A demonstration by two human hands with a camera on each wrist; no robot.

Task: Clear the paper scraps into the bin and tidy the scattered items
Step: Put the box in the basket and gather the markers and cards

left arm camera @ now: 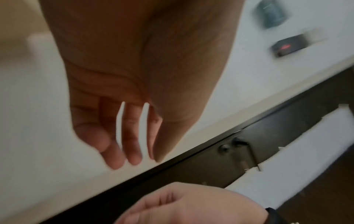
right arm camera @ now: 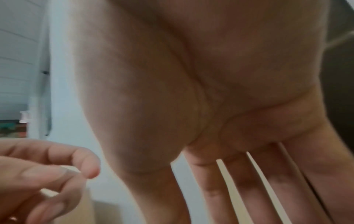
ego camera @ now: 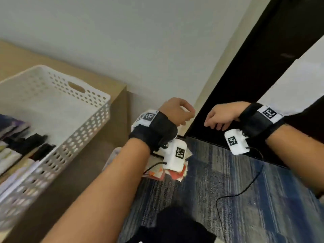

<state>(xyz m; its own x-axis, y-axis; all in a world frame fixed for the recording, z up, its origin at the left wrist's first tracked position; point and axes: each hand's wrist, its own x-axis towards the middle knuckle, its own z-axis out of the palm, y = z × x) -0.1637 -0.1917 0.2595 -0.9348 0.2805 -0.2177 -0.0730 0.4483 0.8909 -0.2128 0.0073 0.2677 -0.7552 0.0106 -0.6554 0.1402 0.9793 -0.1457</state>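
In the head view, both hands hang in the air above the floor, near the corner where a pale wall [ego camera: 140,41] meets a dark door [ego camera: 254,76]. The left hand [ego camera: 177,111] has loosely curled fingers and its grip is released; it holds nothing. The right hand [ego camera: 221,116] is also relaxed, its fingers bent downward, and its grip is empty. Each wrist carries a black strap and a white camera block with a square printed marker. Below the left wrist, a small heap of paper scraps [ego camera: 168,172], orange, red and cream, lies on the striped blue-grey carpet [ego camera: 245,181]; the wrist block hides part of the heap. At the left, a white plastic basket [ego camera: 84,130] with round perforations and a handle slot stands on the light wooden bench [ego camera: 21,58]. A thin black cable [ego camera: 245,190] runs across the carpet.

In the left wrist view, the left palm is blurred, its fingers [left arm camera: 132,136] almost straight and slightly apart, with the door behind them.

In the right wrist view, the right fingers [right arm camera: 249,189] hang straight and spread.
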